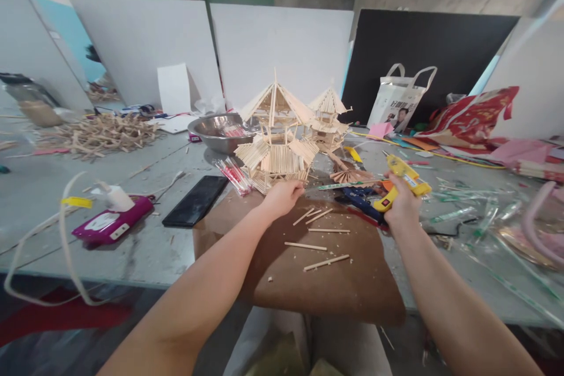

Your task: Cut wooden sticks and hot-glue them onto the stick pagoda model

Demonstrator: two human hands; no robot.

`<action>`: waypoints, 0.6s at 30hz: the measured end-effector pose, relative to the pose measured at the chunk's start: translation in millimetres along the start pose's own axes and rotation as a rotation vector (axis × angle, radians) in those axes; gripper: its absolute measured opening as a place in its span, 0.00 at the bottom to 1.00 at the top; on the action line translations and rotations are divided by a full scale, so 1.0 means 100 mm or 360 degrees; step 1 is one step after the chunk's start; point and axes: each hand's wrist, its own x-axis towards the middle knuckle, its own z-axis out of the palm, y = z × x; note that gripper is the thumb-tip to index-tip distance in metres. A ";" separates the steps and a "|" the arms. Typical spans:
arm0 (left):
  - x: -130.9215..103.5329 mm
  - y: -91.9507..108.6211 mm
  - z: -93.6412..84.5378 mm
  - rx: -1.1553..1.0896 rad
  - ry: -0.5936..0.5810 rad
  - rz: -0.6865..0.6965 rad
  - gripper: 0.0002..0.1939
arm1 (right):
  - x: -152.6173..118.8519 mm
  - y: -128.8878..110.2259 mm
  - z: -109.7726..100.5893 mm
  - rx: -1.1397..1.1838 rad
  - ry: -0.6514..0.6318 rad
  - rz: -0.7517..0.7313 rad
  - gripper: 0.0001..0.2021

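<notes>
My right hand (pixel 403 207) is wrapped round the handle of a yellow hot glue gun (pixel 408 173), raised at the right of the brown sheet. My left hand (pixel 282 198) is closed in a pinch at the front foot of a pavilion model (pixel 277 155) built from thin wooden sticks. What its fingers hold, if anything, is hidden, and I cannot tell whether they touch the model. Several loose wooden sticks (pixel 328 230) lie on the brown sheet (pixel 352 285) below the hands. Blue-handled pliers (pixel 363 202) rest beside the glue gun.
Behind stands a second stick pavilion (pixel 328 114), near a metal bowl (pixel 220 132). At the left are a black phone (pixel 196 201), a purple power strip (pixel 112 220) with looping white cable, and a stick pile (pixel 106 134). Plastic wrappers (pixel 484 208) and a white bag (pixel 394 100) lie right.
</notes>
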 end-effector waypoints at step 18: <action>-0.14 0.34 -0.04 0.0439 0.0160 -0.0290 0.24 | 0.04 -0.19 -0.08 0.0161 -0.0236 -0.0241 0.04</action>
